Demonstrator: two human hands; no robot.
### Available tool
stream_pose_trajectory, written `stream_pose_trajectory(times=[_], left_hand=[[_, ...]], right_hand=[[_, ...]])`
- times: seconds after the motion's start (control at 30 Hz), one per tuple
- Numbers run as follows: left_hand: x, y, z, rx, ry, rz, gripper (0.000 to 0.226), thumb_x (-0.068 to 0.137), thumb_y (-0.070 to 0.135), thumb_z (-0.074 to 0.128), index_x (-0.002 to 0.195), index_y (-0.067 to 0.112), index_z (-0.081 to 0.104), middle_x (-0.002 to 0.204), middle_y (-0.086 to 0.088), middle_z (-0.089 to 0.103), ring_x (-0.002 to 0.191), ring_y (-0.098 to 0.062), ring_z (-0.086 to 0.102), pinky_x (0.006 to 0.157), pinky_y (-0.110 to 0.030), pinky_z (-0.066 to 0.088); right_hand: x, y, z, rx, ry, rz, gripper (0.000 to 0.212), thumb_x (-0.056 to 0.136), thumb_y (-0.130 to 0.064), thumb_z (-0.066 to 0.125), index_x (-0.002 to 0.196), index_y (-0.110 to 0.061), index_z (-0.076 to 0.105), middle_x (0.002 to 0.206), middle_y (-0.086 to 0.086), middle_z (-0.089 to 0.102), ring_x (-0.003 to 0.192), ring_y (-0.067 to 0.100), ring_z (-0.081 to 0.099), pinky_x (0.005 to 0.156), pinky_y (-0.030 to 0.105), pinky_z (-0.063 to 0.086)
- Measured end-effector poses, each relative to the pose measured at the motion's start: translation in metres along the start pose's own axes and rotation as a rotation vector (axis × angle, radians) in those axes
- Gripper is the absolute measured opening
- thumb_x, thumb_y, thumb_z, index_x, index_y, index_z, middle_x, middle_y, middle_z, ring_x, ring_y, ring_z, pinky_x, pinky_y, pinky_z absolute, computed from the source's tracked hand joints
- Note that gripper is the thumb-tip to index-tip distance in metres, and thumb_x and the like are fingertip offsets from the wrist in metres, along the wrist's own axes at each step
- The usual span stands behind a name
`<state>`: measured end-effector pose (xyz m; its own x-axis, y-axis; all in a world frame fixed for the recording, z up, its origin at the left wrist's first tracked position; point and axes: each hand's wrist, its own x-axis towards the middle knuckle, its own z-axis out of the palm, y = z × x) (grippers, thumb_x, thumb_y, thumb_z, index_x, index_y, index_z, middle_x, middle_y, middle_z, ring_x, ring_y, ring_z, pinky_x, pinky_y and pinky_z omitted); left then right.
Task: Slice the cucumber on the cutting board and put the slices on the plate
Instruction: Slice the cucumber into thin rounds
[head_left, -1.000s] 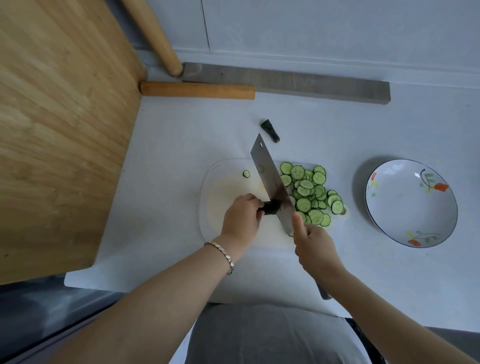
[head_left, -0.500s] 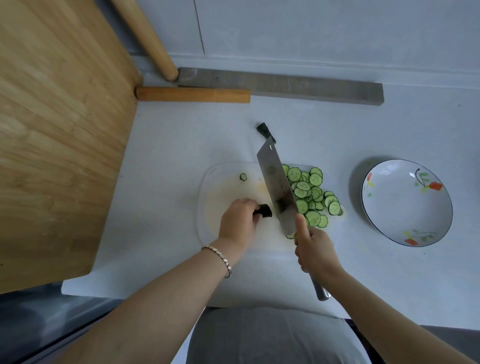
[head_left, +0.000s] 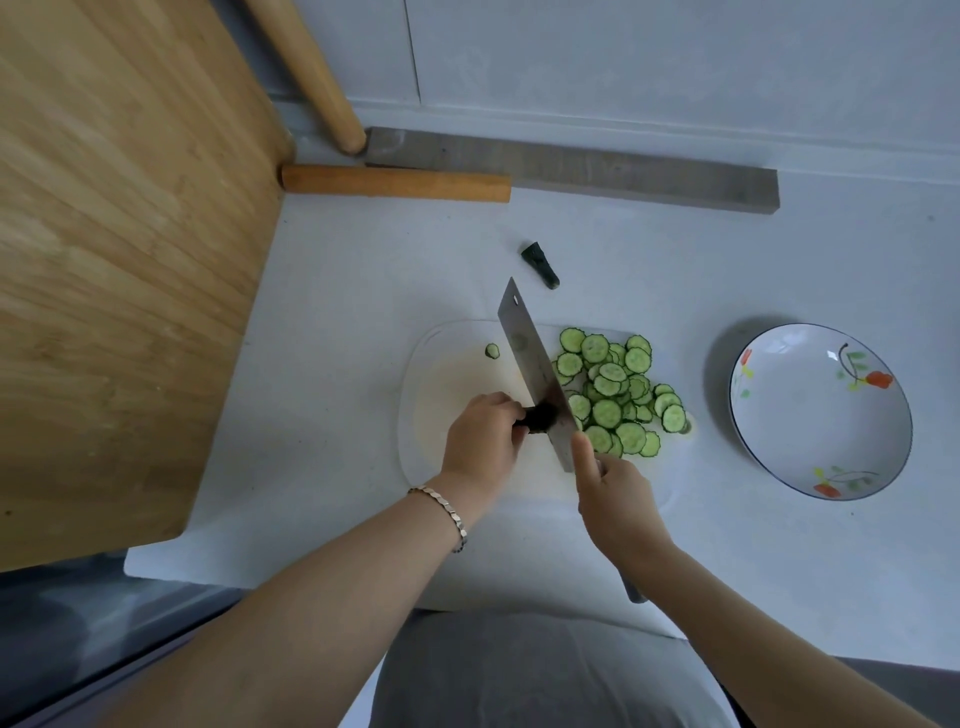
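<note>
a left hand (head_left: 483, 441) pinches the last dark stub (head_left: 537, 417) of cucumber on the board (head_left: 441, 384) while a right hand (head_left: 615, 499), closed around the handle with its forefinger along the spine, brings a cleaver (head_left: 535, 371) down right against that stub. the handle itself is mostly hidden under the wrist.

the danger is plain: the stub is now so short that the left fingertips (head_left: 511, 413) sit just beside the blade, and one more cut could catch them. a stub that small could also roll or squirt out from under the edge. slices (head_left: 615, 397) heaped to the blade's right lie close to the board's far edge, so a careless sweep of the steel could push some onto the counter.

the count: one cleaver, one board, one plate (head_left: 821, 410), bare and well apart to the right, with no slices on it yet. one stray slice (head_left: 492, 351) lies alone left of the blade. one cut-off end (head_left: 540, 265) rests on the counter beyond the board. the heap holds more than twenty overlapping rounds, too piled to count exactly. two wooden rods and one grey bar lie at the back.
</note>
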<state>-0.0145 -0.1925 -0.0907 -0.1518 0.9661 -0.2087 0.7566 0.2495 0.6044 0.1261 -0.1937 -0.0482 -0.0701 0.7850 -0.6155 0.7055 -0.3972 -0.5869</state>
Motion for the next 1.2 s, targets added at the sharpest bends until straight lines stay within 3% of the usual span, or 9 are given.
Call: stream_pose_trajectory(times=[0.13,0.3,0.57,0.83,1.03,1.2], left_hand=[[-0.001,0.001,0.0,-0.011,0.002,0.015,0.015,0.086,0.008,0.055,0.096,0.002,0.066,0.099,-0.011,0.064,0.098,-0.027,0.054,0.076,-0.035,0.047],[-0.002,-0.004,0.0,-0.038,-0.001,0.04,0.021,0.087,0.005,0.053,0.103,0.005,0.066,0.105,-0.009,0.063,0.099,-0.025,0.055,0.08,-0.029,0.045],[0.002,0.001,0.0,-0.046,-0.001,0.014,0.02,0.086,0.004,0.054,0.102,0.001,0.065,0.103,-0.013,0.065,0.1,-0.028,0.056,0.082,-0.033,0.046],[0.002,0.003,-0.002,-0.032,-0.006,0.014,0.019,0.085,0.003,0.055,0.1,0.001,0.066,0.101,-0.015,0.065,0.099,-0.031,0.056,0.083,-0.04,0.048],[0.001,0.001,0.0,-0.033,0.004,0.042,0.017,0.084,0.003,0.055,0.095,0.002,0.067,0.097,-0.012,0.065,0.094,-0.029,0.057,0.076,-0.035,0.049],[0.0,-0.002,0.0,-0.061,-0.003,0.036,0.024,0.084,0.001,0.053,0.104,0.004,0.066,0.105,-0.011,0.06,0.094,-0.029,0.057,0.077,-0.031,0.048]], right_hand=[[0.005,0.001,0.009,0.02,0.01,0.024,0.052,0.095,-0.052,0.033,0.061,-0.013,0.022,0.056,0.003,0.026,0.053,0.017,0.024,0.051,0.029,0.022],[0.011,0.01,0.007,0.201,0.006,0.088,0.052,0.093,-0.057,0.034,0.066,-0.012,0.035,0.06,0.009,0.032,0.056,0.021,0.029,0.058,0.033,0.029],[0.005,0.014,-0.013,0.174,0.007,0.049,0.056,0.092,-0.056,0.034,0.062,-0.009,0.038,0.048,0.002,0.04,0.047,0.02,0.035,0.057,0.032,0.033],[0.003,0.011,-0.008,0.103,-0.014,0.027,0.053,0.091,-0.058,0.033,0.067,-0.011,0.034,0.064,0.012,0.036,0.059,0.022,0.032,0.059,0.034,0.03],[0.006,0.01,0.005,0.015,-0.007,0.029,0.053,0.094,-0.053,0.031,0.066,-0.008,0.035,0.066,0.013,0.04,0.06,0.022,0.036,0.059,0.031,0.03],[0.011,0.015,0.008,0.174,0.002,0.091,0.051,0.093,-0.057,0.033,0.068,-0.012,0.037,0.064,0.011,0.035,0.059,0.022,0.032,0.059,0.034,0.029]])
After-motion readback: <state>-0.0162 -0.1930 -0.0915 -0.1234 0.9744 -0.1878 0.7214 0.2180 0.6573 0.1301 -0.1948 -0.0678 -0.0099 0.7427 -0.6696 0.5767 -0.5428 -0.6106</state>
